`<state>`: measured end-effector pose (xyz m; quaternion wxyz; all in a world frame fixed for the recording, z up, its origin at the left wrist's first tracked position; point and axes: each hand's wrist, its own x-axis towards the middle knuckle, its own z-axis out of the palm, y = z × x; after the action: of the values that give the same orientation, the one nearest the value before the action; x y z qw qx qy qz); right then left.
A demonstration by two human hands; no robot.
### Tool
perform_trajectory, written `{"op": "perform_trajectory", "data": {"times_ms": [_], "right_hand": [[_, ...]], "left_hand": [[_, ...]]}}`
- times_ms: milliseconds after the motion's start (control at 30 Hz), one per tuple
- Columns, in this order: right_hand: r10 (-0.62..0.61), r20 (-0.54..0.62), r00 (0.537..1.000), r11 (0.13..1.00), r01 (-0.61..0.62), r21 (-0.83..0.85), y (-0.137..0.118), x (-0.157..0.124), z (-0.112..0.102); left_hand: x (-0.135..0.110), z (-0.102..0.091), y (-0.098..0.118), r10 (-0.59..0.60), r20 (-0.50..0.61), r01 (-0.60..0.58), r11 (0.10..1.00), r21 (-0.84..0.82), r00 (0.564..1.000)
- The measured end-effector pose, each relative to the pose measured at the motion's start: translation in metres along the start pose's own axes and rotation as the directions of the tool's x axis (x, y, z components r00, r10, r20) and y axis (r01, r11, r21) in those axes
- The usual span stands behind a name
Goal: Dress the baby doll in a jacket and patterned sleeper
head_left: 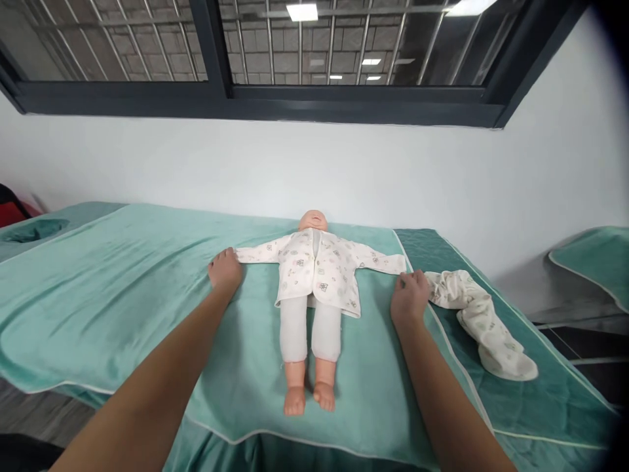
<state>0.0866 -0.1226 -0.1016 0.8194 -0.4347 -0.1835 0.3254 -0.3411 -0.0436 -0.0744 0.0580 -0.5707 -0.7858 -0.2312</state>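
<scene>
A baby doll [295,380] lies on its back with its arms spread and its bare feet toward me. It wears a white printed baby shirt [297,269] and white trousers [293,331]. At the end of the sleeve on the left, my left hand [226,269] is closed, its fingertips at the cuff. My right hand [411,298] has curled fingers just below the other sleeve's cuff; what they hold, if anything, is hidden. Close beside that hand lies a crumpled white printed garment [491,328].
The doll rests on a light green sheet [147,282] with white piping. Darker green bedding [550,406] extends to the right. A white wall [246,164] and a barred window [319,59] stand behind. Part of a green cushion or cloth [599,259] shows at the far right.
</scene>
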Motion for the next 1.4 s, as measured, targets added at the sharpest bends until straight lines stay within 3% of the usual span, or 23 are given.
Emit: {"op": "perform_trajectory", "data": {"times_ms": [133, 200, 267, 400, 500, 567, 600, 667, 733, 800, 1000, 1267, 1400], "right_hand": [[-0.047, 0.01, 0.999, 0.995, 0.048, -0.09, 0.005, -0.017, 0.005], [0.034, 0.069, 0.997, 0.991, -0.025, -0.128, 0.007, -0.021, 0.007], [0.185, 0.155, 0.971, 0.973, -0.158, -0.17, 0.006, -0.021, 0.008], [0.483, 0.352, 0.802, 0.875, -0.424, -0.234, 0.003, -0.017, 0.013], [0.555, 0.442, 0.704, 0.829, -0.51, -0.228, 0.004, -0.015, 0.026], [0.559, 0.486, 0.672, 0.82, -0.532, -0.209, 0.01, -0.014, 0.038], [0.554, 0.508, 0.659, 0.82, -0.539, -0.195, 0.014, -0.014, 0.044], [0.539, 0.557, 0.632, 0.819, -0.548, -0.17, 0.021, -0.014, 0.056], [0.515, 0.604, 0.608, 0.824, -0.545, -0.153, 0.027, -0.013, 0.065], [0.476, 0.631, 0.613, 0.848, -0.511, -0.143, 0.031, -0.01, 0.071], [0.367, 0.595, 0.715, 0.922, -0.366, -0.129, 0.033, 0.005, 0.085], [0.435, 0.572, 0.696, 0.891, -0.423, -0.163, 0.037, 0.014, 0.094], [0.436, 0.575, 0.693, 0.885, -0.444, -0.136, 0.037, 0.012, 0.092]], "left_hand": [[-0.027, -0.013, 0.005, -0.012, -0.056, 0.007, 0.996, -0.094, 0.998], [-0.044, -0.019, 0.012, -0.009, -0.044, -0.006, 0.944, -0.329, 0.999], [-0.062, -0.02, 0.023, 0.018, 0.023, -0.001, 0.813, -0.583, 1.0], [-0.086, -0.012, 0.055, 0.046, 0.171, 0.103, 0.64, -0.761, 0.984], [-0.089, -0.005, 0.079, 0.079, 0.278, 0.201, 0.511, -0.836, 0.957], [-0.085, -0.003, 0.091, 0.121, 0.392, 0.318, 0.397, -0.861, 0.912], [-0.081, -0.003, 0.096, 0.157, 0.474, 0.416, 0.299, -0.859, 0.866], [-0.072, -0.003, 0.105, 0.272, 0.62, 0.63, 0.06, -0.774, 0.736], [-0.063, -0.003, 0.111, 0.382, 0.676, 0.759, -0.123, -0.639, 0.63], [-0.052, 0.001, 0.117, 0.421, 0.675, 0.785, -0.18, -0.593, 0.606], [-0.026, 0.021, 0.13, 0.4, 0.663, 0.768, -0.211, -0.605, 0.632], [-0.019, 0.025, 0.129, 0.306, 0.584, 0.656, -0.26, -0.709, 0.752], [-0.015, 0.025, 0.122, 0.215, 0.484, 0.523, -0.201, -0.828, 0.848]]}}
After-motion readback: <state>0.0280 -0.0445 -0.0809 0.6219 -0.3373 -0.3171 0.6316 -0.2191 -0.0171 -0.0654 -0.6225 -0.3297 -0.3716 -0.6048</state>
